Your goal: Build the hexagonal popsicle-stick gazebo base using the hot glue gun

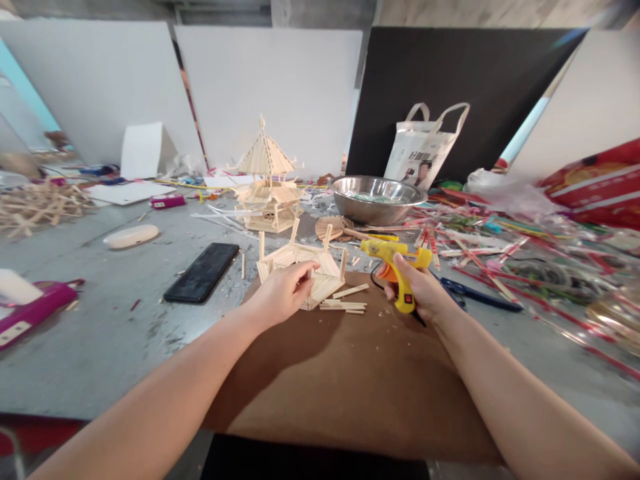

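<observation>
Head view. Stick-built platform [326,285] at the far edge of a brown board [380,373], near loose sticks [344,305]. It is presumably light, stiff and fragile at its posts, best held by the floor's rim; the yellow glue gun [404,280], rigid, is best held by its handle. The posts point upward from a flat floor whose long axis the left hand [281,293] obscures; the gun's barrel lies crosswise, nozzle leftward. The right hand [423,285] is wrapped round the handle. The left thumb and forefinger are close together at the platform; whether they pinch anything cannot be told.
</observation>
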The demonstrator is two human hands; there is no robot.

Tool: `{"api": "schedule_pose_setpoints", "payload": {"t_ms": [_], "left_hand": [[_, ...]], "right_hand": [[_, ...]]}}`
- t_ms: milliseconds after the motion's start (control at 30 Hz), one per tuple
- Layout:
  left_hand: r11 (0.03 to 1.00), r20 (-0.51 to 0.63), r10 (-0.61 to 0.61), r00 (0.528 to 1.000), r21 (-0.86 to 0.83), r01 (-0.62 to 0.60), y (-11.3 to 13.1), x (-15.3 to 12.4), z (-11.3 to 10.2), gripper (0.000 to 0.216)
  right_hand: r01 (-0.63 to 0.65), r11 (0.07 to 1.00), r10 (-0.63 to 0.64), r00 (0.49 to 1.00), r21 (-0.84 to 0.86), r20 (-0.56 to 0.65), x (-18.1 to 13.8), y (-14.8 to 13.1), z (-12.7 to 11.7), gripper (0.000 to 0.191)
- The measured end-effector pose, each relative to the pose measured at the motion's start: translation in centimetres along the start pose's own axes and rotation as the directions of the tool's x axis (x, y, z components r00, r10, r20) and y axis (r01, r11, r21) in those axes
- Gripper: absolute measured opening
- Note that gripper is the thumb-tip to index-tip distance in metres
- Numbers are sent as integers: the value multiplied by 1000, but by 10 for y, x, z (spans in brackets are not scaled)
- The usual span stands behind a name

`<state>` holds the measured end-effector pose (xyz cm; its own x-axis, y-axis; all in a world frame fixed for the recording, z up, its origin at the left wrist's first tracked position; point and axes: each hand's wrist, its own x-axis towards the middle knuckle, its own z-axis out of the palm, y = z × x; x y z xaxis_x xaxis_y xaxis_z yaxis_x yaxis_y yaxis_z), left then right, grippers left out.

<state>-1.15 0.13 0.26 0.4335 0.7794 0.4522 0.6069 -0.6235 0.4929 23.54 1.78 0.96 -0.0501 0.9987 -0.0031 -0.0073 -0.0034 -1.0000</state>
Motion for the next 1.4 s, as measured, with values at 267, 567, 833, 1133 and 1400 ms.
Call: {"api": "schedule_pose_setpoints", "payload": {"t_ms": [267,567,833,1133,1400], "left_hand": [[1000,-1,-7,1000,7,7,0,0,0,31],[1000,-2,-2,1000,-4,2,1,0,-1,30],[1000,-4,-4,1000,12,4,0,0,0,30],[1000,-14,5,1000,10,-5,-1,0,1,30],[1000,-9,8,1000,8,-8,0,0,0,31]], "right_hand": [[8,1000,-8,1000,30,2,-1,0,0,37],[7,1000,-7,1000,28,5,0,-1,-1,37],[-3,1000,3,1000,12,16,0,0,0,38],[-11,1000,10,1000,22,17,0,1,-1,38],[-3,1000,3,1000,18,11,0,1,-2,37]]}}
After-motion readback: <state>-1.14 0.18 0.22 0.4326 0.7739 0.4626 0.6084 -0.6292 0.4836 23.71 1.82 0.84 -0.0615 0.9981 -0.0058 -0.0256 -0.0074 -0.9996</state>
